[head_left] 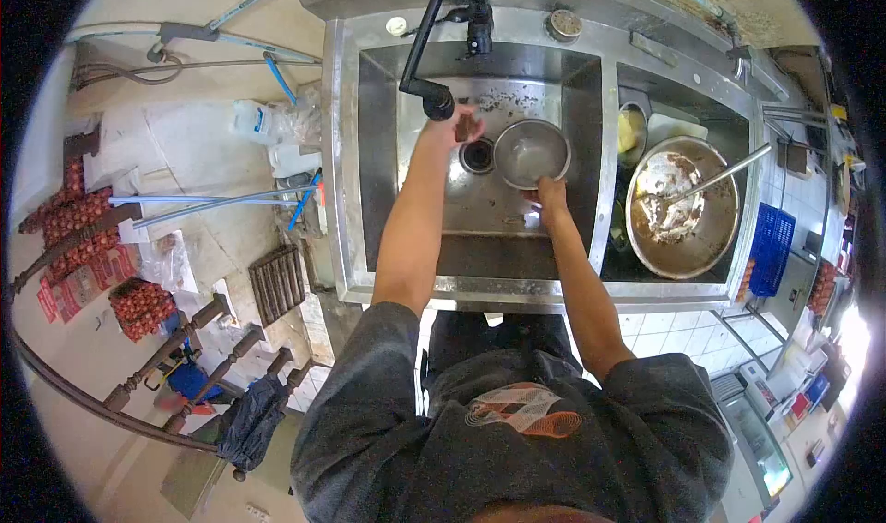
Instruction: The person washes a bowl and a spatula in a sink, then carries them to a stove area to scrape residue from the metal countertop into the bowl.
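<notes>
Held the small round metal bowl (532,154) at its near rim with the right hand (550,196), just to the right of the round dark drain (477,154) in the steel sink (443,211). Reached with the left hand (459,124) just beyond the drain and slightly left of it, near the mouth of the angular black faucet (437,103), well apart from the right hand; could not tell, through the blur, whether released or closed on anything. Showed small dark scraps (503,99) on the steel beyond the drain. Farther right of the drain, in the adjoining compartment, showed a large round steel bowl (718,220) smeared inside with brown and white residue, with a long metal utensil handle (729,169) slanting over its right rim.
</notes>
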The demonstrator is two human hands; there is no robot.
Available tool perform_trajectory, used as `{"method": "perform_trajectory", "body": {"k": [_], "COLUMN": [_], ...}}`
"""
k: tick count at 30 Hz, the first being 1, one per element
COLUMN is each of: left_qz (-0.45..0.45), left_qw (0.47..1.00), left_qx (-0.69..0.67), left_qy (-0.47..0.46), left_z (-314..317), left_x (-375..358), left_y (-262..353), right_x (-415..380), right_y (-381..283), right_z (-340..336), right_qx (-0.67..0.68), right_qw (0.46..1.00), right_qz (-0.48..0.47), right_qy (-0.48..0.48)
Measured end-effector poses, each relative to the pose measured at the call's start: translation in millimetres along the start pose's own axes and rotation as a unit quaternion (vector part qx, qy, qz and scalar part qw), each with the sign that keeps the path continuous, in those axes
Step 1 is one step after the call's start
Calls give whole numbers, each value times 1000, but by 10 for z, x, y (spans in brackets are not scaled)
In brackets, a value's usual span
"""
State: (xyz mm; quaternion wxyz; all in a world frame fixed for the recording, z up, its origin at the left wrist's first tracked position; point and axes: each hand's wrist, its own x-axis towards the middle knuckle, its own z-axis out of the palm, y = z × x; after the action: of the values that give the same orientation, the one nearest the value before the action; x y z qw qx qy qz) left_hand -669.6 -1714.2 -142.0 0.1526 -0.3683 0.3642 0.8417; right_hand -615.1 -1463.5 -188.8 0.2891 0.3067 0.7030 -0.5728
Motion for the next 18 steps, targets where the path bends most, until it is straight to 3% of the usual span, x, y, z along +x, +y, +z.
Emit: {"method": "perform_trajectory", "body": {"k": [2,4,7,8,11,12,15,17,18], "left_qz": [-78,-177,-125,-150,-92,-99,-89,-86,-87], "left_qw": [977,921,897,847,901,885,893,885,873], "left_qx": [-188,-326,-419,-505,-420,-453,-439,-455,-479], "left_qy": [-61,-120,-65,-68,57,31,49,58,39], "left_z": [-211,-406,-714,-834,-505,-628,-717,-718,-711], "left_x": [146,147,-65,-138,-685,-705,-916,-1179,-1323], "left_y": [29,73,-185,-245,-163,-263,-417,-455,-484], "right_x": [222,113,-152,-277,-263,-235,138,165,40], "right_y": [236,138,-167,-302,-407,-430,-169,-165,-362], "right_z": [79,135,270,258,321,358,590,995,1161], "right_qx": [-127,-257,-403,-388,-348,-328,-243,-146,85], "right_qw": [962,908,802,788,719,711,862,890,976], "right_qz": [-201,-266,-340,-408,-537,-554,-399,-381,-198], "right_qy": [139,195,280,252,270,284,198,201,40]}}
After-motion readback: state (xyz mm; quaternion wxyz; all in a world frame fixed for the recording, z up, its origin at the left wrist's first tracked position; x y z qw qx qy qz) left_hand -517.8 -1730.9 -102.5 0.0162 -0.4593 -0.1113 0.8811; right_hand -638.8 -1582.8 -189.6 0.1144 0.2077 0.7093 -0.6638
